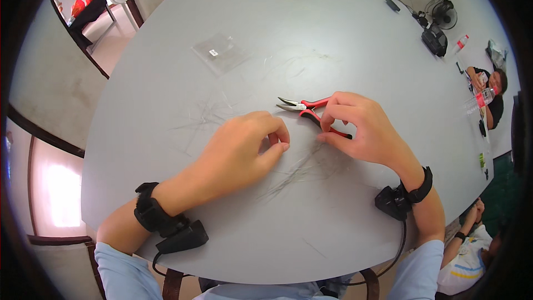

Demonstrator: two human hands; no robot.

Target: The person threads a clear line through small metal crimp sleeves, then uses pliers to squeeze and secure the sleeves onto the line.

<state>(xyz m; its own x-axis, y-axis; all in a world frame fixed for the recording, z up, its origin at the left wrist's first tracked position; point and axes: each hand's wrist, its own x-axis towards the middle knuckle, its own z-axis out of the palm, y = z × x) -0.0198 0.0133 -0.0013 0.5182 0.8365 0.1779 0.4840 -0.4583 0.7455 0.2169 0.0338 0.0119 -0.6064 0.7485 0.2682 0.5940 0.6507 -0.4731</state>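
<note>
I see one head-worn fisheye view, looking steeply down from close above the near edge of the grey counter [333, 33], far rim curving away.

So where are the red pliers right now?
In the head view, the red pliers are in the right hand, right of centre on the grey table, tips pointing left, just above the left hand.

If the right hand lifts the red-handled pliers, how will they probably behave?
The pliers look like metal, so probably stiff and rather heavy for their size. Their jaws stand slightly apart, so the handles may swing at the joint. Lying flat on the table, they should not roll.
</note>
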